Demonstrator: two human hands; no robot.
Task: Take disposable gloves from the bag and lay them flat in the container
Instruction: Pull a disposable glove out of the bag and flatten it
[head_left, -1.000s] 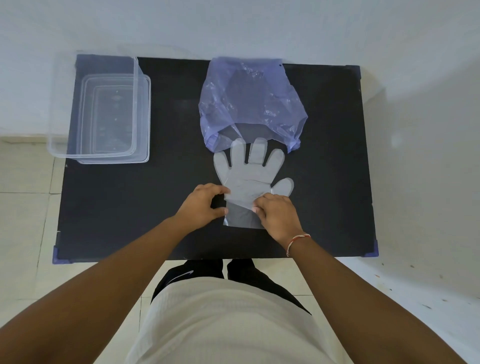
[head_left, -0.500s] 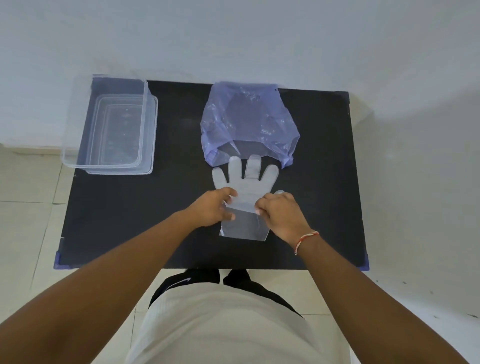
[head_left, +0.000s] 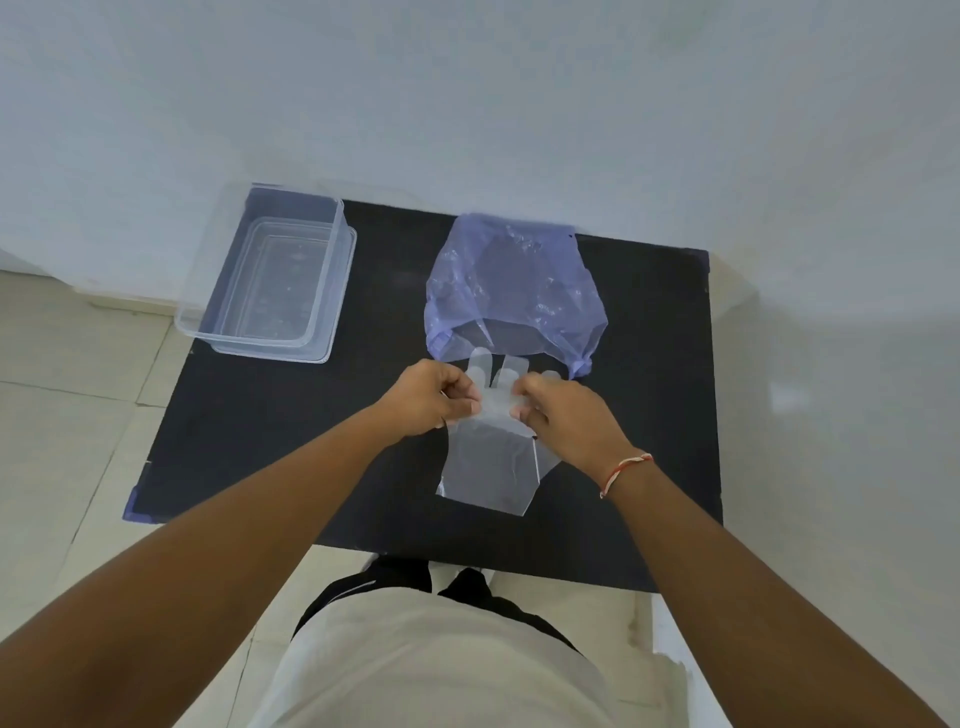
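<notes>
A: Mid-table, just in front of the purple bag (head_left: 514, 291): clear disposable glove (head_left: 491, 457), cuff toward the person, fingertips at the bag mouth.

B: Hands?

A: Left hand (head_left: 428, 397) and right hand (head_left: 569, 421) each pinch the glove at the palm, one per side, close together.

B: Container?

A: Clear plastic container (head_left: 270, 291) sits at the far-left corner of the black table (head_left: 270, 441), well apart from the glove.

Container (head_left: 270, 280) at table's (head_left: 260, 415) far left; bag (head_left: 514, 291) mid-back, glove (head_left: 491, 462) before it.
</notes>
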